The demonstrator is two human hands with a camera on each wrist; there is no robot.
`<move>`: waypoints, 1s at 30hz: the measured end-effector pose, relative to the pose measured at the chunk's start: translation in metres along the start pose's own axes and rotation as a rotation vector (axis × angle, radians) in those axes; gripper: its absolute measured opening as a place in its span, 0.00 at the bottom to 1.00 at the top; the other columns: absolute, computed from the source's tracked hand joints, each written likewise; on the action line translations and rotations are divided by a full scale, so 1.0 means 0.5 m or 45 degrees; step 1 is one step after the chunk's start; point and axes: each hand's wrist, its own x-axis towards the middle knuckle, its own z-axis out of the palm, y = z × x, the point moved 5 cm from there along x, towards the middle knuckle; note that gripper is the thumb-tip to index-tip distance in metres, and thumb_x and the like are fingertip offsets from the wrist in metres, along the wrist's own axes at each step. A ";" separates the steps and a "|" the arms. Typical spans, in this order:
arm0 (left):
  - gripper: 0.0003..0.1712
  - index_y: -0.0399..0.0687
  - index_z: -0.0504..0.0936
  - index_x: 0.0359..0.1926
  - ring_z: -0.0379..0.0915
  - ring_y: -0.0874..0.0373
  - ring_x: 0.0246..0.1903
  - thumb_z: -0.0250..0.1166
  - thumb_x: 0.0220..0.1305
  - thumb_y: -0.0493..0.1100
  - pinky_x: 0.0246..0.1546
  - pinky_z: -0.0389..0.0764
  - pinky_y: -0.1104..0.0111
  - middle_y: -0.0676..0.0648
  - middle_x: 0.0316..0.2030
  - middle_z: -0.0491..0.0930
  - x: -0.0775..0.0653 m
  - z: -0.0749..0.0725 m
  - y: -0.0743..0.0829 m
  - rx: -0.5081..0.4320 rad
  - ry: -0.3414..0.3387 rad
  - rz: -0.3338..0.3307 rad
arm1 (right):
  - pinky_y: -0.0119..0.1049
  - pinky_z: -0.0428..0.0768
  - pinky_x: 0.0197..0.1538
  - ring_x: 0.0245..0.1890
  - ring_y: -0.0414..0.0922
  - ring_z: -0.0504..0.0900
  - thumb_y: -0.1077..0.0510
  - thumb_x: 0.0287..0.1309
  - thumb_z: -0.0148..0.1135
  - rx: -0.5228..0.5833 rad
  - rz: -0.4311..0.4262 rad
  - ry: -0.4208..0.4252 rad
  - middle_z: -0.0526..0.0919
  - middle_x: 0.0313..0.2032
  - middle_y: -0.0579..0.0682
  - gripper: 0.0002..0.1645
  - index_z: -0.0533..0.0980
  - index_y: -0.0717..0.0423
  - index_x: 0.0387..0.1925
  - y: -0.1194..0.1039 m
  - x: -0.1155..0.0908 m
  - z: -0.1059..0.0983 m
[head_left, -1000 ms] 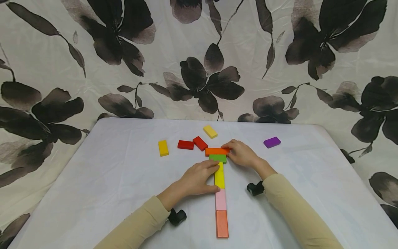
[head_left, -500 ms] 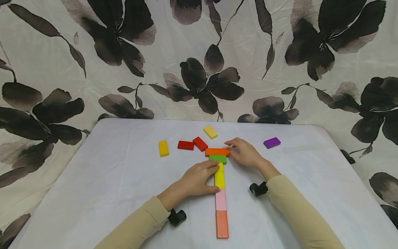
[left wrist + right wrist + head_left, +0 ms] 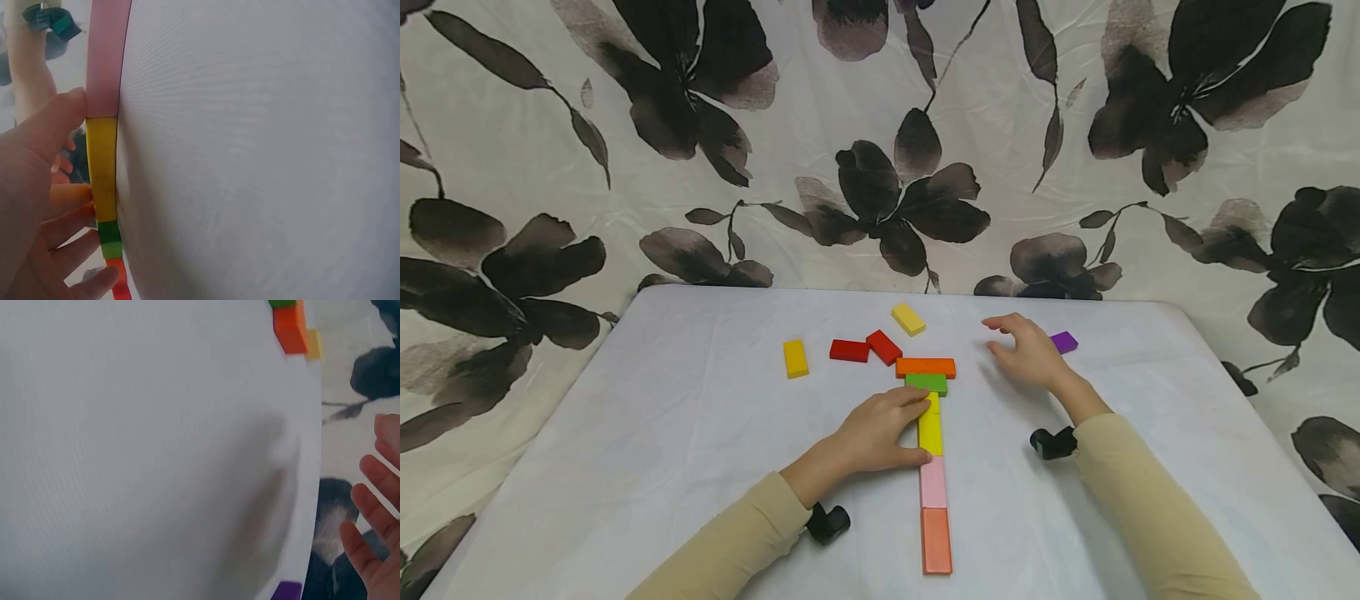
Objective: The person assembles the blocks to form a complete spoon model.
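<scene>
One right hand (image 3: 1030, 354), grip wide, just came off the orange block (image 3: 925, 367), so that's probably set, left hand (image 3: 878, 429) spread too.

White table (image 3: 662, 417), T-shaped block row (image 3: 933, 483), 2 loose yellow blocks (image 3: 796, 359), 2 red blocks (image 3: 848, 351), purple block (image 3: 1066, 342)

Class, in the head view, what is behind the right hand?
Part of the purple block shows past the right hand. The hand covers the block's left end, and whatever else lies directly behind it cannot be seen.
</scene>
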 end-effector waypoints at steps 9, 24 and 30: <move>0.42 0.43 0.70 0.62 0.61 0.54 0.62 0.66 0.51 0.61 0.61 0.66 0.63 0.47 0.63 0.66 0.002 0.003 -0.002 0.003 0.003 0.005 | 0.55 0.67 0.55 0.53 0.59 0.70 0.58 0.57 0.57 -0.018 0.116 0.081 0.71 0.53 0.65 0.25 0.70 0.63 0.56 0.071 -0.018 -0.034; 0.42 0.44 0.70 0.62 0.62 0.54 0.62 0.66 0.50 0.61 0.61 0.66 0.63 0.47 0.63 0.66 0.001 0.004 0.001 0.007 0.002 0.004 | 0.61 0.59 0.60 0.58 0.68 0.61 0.52 0.58 0.55 -0.064 0.383 0.085 0.62 0.58 0.72 0.33 0.63 0.66 0.61 0.153 -0.055 -0.053; 0.42 0.43 0.70 0.62 0.61 0.54 0.62 0.66 0.50 0.61 0.61 0.66 0.63 0.47 0.63 0.66 0.000 0.001 0.001 0.006 0.009 0.010 | 0.60 0.62 0.59 0.56 0.69 0.61 0.47 0.58 0.55 -0.126 0.477 0.043 0.62 0.56 0.75 0.39 0.59 0.70 0.62 0.167 -0.064 -0.054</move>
